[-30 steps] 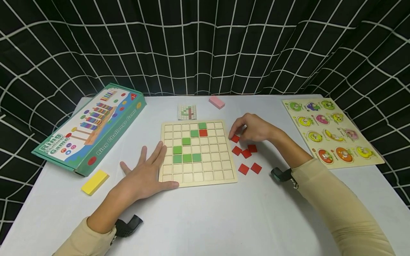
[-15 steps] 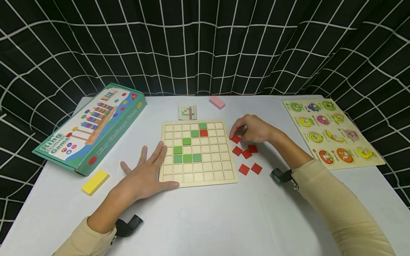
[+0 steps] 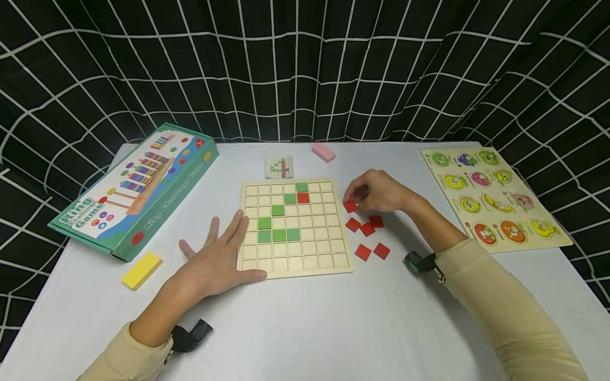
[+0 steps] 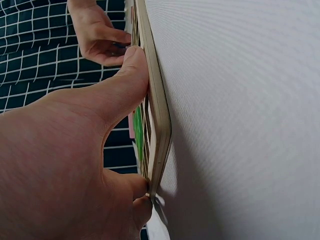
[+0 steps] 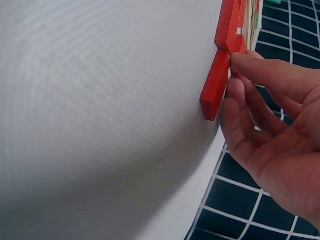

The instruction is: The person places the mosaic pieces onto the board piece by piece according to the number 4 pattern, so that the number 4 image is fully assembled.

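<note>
The right hand [image 3: 378,191] has its fingertips curled onto a red tile [image 3: 350,206] lying on the table [image 3: 305,328] just off the right edge of the wooden grid board [image 3: 294,227]. In the right wrist view the fingertips [image 5: 250,62] touch the tile's edge; whether it is fully pinched and lifted I cannot tell. To do this well, I'd say the tile wants a pinch by two opposite edges, lifted level, so it can drop squarely into a cell.

The left hand [image 3: 214,259] lies spread and flat on the table, thumb [image 4: 127,75] and fingers pressed against the board's left edge. That bracing looks worth holding, so the board doesn't slide.

On the board, a red square [image 3: 302,198] sits beside green squares [image 3: 278,228]. Five more loose red tiles [image 3: 367,229] lie on the table nearer than the right hand.

Farther out: a small pattern card [image 3: 278,166] and a pink block [image 3: 323,152] beyond the board, a game box [image 3: 138,188] and yellow block [image 3: 141,270] to the left, an animal puzzle [image 3: 493,197] to the right.
</note>
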Available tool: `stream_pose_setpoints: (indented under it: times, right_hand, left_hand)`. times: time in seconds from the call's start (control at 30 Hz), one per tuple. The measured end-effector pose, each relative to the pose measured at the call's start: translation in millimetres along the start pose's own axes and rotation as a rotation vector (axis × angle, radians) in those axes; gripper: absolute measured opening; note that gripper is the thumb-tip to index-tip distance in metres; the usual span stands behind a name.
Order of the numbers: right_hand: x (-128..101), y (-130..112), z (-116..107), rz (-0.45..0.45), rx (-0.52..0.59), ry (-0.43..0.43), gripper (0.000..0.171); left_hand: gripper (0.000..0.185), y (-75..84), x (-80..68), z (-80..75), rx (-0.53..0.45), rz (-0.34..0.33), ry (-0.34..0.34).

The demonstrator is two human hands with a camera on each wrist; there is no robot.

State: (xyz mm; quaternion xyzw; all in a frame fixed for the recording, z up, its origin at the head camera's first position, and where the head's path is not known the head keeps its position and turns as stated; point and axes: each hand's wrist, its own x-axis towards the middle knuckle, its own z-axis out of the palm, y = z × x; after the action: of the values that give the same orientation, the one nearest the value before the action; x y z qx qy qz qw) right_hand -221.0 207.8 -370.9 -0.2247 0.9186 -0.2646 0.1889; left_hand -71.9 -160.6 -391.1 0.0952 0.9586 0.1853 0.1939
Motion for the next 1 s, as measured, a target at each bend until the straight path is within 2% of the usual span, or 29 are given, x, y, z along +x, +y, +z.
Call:
stream_pose_setpoints:
  times: [0.4, 0.7, 1.0]
  right_hand:
    - [-2.1, -3.2, 1.0, 0.046, 0.045, 0.045, 0.025]
    - [-1.0, -12.9, 4.8, 0.064, 0.081, 0.081, 0.026]
    - [1.0, -30.0, 8.9, 0.078, 0.148, 0.078, 0.027]
  left_hand:
    - [0.124, 0.6, 0.0, -0.4, 0.001, 0.000, 0.001]
    - [0.124, 1.7, -0.1, -0.6, -0.010, 0.001, 0.002]
    - [0.125, 1.1, -0.3, -0.6, -0.008, 0.001, 0.001]
